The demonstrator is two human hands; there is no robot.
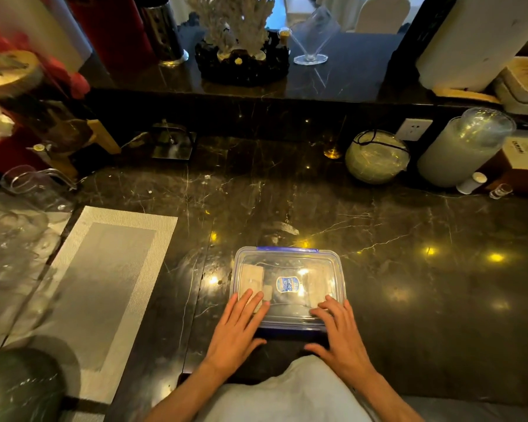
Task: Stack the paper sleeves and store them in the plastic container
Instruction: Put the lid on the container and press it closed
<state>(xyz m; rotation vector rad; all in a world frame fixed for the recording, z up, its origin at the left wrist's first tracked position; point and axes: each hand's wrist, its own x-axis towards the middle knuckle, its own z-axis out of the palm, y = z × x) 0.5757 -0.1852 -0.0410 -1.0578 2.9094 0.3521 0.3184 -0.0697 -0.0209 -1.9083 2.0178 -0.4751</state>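
A clear plastic container with a lid and blue clips sits on the dark marble counter in front of me. Pale paper sleeves lie inside, seen through the lid on the left, and another pale stack shows on the right. A blue label sits at the lid's centre. My left hand lies flat on the near left corner of the lid, fingers spread. My right hand presses flat on the near right corner. Neither hand holds anything.
A grey woven placemat lies to the left. Clear glassware crowds the far left. At the back right stand a round glass bowl, a tall stack of plastic cups and a small white bottle.
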